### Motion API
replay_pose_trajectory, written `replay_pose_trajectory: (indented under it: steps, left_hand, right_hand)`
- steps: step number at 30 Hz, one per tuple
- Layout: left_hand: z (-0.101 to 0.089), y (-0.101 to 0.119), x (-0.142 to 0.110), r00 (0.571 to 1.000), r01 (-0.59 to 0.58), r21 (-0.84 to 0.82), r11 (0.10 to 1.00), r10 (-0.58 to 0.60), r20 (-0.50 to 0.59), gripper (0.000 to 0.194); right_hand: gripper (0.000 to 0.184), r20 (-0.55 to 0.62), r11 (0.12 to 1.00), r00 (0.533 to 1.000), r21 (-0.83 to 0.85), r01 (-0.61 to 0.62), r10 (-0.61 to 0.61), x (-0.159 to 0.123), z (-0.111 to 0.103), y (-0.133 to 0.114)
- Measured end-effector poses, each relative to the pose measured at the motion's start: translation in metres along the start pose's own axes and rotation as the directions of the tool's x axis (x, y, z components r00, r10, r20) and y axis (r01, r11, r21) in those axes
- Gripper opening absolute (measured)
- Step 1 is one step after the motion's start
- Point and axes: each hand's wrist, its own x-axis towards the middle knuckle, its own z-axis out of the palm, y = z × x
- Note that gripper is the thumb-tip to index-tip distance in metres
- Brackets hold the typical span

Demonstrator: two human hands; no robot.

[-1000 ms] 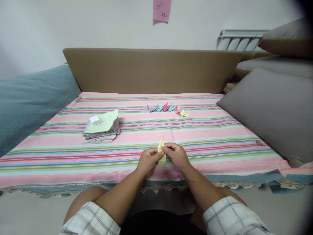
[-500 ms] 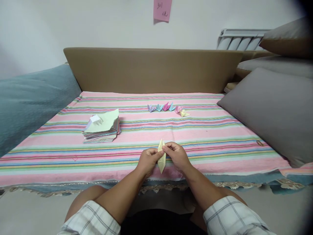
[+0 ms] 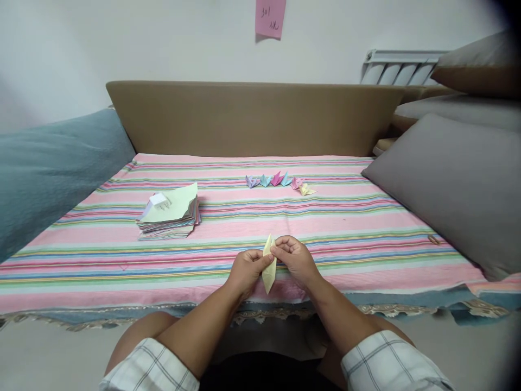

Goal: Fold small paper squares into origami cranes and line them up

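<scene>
A pale yellow folded paper piece, long and pointed at both ends, is held upright between my two hands above the near edge of the striped bed cover. My left hand pinches its left side with closed fingers. My right hand pinches its upper right edge, fingers curled. Farther back lies a row of several small folded paper figures in purple, blue, pink and yellow. A stack of coloured paper sheets sits to the left, with a small white folded bit on top.
A teal blanket rises at the left. Grey pillows lean at the right. A tan headboard runs along the back, with a pink note on the wall above and a white radiator behind.
The hands and the yellow paper have barely shifted; the fingers work slightly on the paper's upper edge and the piece hangs a little lower.
</scene>
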Motion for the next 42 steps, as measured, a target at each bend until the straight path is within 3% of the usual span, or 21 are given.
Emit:
replay_pose_trajectory:
  steps: [5,12,21,27,33,42]
  left_hand:
    - [0.0009,-0.0001,-0.0009,1.0,0.001,-0.017,1.0,-0.001,0.015,0.036]
    - [0.0009,0.0002,-0.0029,0.999,0.007,0.03,1.0,-0.008,0.045,0.034]
    - [0.0006,-0.004,-0.0034,0.998,-0.019,0.07,0.997,0.014,0.069,0.032]
    - [0.0026,-0.0022,-0.0062,0.997,0.024,0.007,1.0,-0.025,0.08,0.035]
    - [0.0028,-0.0009,-0.0062,0.995,0.03,-0.001,1.0,-0.03,0.094,0.033]
    - [0.0032,-0.0054,-0.0056,0.995,0.019,0.038,0.999,-0.023,0.095,0.034]
  right_hand:
    - [0.05,0.031,0.995,0.997,0.07,-0.068,0.066,-0.0009,0.0014,-0.0039]
    - [0.026,0.113,0.996,0.991,0.038,-0.082,0.078,-0.0016,-0.0008,-0.0022]
    - [0.029,0.058,0.997,0.996,-0.001,-0.073,0.073,-0.0008,-0.0029,-0.0069]
    - [0.031,0.029,0.998,0.998,-0.021,-0.056,0.057,-0.0015,-0.0016,-0.0073]
    - [0.03,0.101,0.992,0.988,0.043,-0.12,0.115,-0.0003,-0.0007,-0.0045]
    - [0.035,0.053,0.992,0.998,-0.119,-0.039,0.045,-0.0009,-0.0038,-0.007]
